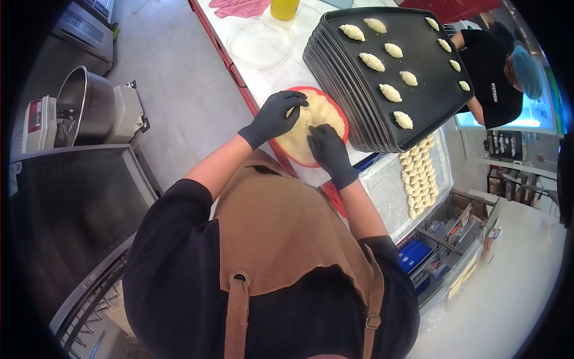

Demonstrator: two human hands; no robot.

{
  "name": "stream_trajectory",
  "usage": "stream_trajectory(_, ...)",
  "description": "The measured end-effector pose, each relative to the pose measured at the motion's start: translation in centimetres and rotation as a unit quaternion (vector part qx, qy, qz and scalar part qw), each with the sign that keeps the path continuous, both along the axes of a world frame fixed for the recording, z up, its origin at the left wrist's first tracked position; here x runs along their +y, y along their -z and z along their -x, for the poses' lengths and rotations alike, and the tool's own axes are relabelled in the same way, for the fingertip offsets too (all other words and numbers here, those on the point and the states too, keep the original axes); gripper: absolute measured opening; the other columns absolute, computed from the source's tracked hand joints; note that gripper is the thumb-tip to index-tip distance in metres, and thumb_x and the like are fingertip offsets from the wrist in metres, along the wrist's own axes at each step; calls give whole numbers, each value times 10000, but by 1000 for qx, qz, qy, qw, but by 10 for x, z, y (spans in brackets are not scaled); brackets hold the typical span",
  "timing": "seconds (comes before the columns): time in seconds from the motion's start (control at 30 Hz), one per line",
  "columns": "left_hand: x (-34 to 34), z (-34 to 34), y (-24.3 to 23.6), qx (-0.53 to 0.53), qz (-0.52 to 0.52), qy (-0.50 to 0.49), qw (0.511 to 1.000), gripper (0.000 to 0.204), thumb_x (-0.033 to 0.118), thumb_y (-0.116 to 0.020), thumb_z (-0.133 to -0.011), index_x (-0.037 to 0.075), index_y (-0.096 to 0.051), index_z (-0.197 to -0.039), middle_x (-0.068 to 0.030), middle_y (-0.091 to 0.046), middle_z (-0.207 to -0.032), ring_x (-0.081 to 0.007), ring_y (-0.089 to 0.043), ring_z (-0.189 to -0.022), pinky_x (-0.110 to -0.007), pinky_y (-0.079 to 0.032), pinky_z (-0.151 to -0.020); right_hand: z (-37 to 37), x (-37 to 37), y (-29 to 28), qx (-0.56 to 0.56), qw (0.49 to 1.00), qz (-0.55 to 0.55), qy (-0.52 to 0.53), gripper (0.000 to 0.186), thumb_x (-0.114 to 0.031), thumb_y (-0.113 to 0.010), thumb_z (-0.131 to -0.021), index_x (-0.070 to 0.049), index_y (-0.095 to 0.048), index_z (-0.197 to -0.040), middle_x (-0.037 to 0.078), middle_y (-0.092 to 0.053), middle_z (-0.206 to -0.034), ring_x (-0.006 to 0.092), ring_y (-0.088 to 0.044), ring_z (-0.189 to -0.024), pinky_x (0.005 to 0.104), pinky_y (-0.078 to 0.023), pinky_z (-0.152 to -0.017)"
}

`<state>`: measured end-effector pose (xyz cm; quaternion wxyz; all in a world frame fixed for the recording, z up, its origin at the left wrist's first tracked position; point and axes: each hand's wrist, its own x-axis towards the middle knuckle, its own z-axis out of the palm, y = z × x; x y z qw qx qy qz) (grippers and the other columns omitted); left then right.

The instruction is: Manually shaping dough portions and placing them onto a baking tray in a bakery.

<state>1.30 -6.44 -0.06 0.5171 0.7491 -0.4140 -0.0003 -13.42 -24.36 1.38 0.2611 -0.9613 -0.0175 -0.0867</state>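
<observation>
Both my hands wear black gloves and work over a round red bowl (342, 113) filled with a pale yellow, crumbly or shredded food (324, 110). At the bowl's left side, my left hand (278, 116) has its fingers pinched together above the food. My right hand (329, 149) reaches in from the near right with its fingers curled down against the food. Whatever lies between the fingers of either hand is too small or hidden to make out. Just right of the bowl stands a stack of dark baking trays (439, 78), its top tray carrying several coated, spindle-shaped dough pieces (390, 93).
Rows of small shaped dough pieces (417, 179) lie on a lightly dusted surface (382, 194) at the right. Beyond the bowl are a clear round lid (261, 43), a yellow-filled container (284, 8) and a pink cloth (240, 6). A co-worker (493, 72) stands past the trays. A mixer bowl (86, 107) is left.
</observation>
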Motion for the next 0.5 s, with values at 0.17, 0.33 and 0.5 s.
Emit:
stream_trajectory(0.17, 6, 7, 2, 4, 3, -18, 1000, 245, -12, -626, -884, 46, -725, -1100, -144, -724, -1138, -341, -668, -1098, -430, -527, -986, 2, -1, 1, 71, 990, -92, 79, 348, -186, -732, -890, 11, -696, -1175, 202, -664, -1029, 379, -663, -970, 451, -545, -849)
stream_trajectory(0.33, 7, 13, 3, -16, 6, -21, 1000, 252, -19, -631, -879, 49, -724, -1103, -144, -722, -1146, -342, -675, -1079, -430, -531, -976, -5, 0, 13, -15, 996, -63, 54, 346, -179, -737, -874, 19, -679, -1152, 214, -671, -1046, 393, -666, -932, 452, -550, -839)
stream_trajectory(0.5, 10, 22, 1, -60, -31, -5, 998, 410, -16, -633, -854, 74, -674, -1252, -154, -674, -1270, -354, -645, -1157, -447, -507, -1018, -15, 4, 14, 7, 991, -102, 82, 321, -178, -740, -888, 10, -671, -1139, 170, -704, -1038, 332, -690, -911, 428, -561, -817)
